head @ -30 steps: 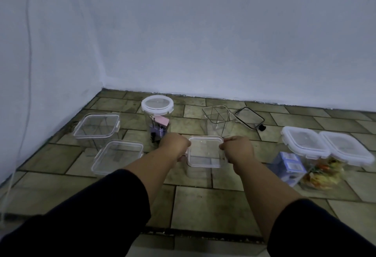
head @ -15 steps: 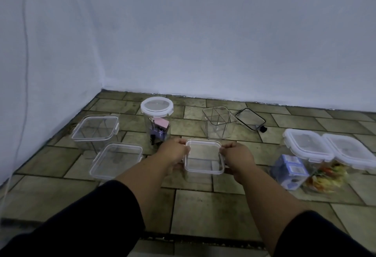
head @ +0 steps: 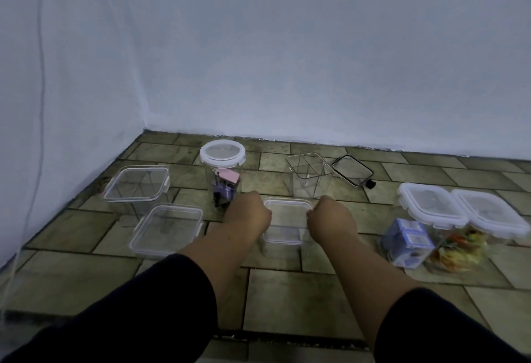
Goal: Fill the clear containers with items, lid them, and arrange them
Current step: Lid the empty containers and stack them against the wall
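Observation:
A small square clear container [head: 287,223] with its lid on stands on the tiled floor between my hands. My left hand [head: 249,213] grips its left edge with curled fingers. My right hand [head: 330,217] grips its right edge the same way. Behind my left hand stands a tall round jar [head: 222,173] with a white lid, holding pink and purple clips. An open square container [head: 309,174] stands behind, its black-rimmed lid [head: 352,171] lying beside it.
Two lidded clear boxes [head: 138,183] [head: 166,226] sit at the left near the wall. At the right, two white-lidded containers [head: 432,204] [head: 490,213] hold a blue box and colourful items. A thin cable [head: 40,98] hangs down the left wall.
Both hands stay at the small container's sides; fingers have curled tighter on its left and right edges. The container sits a little nearer to me than a second ago.

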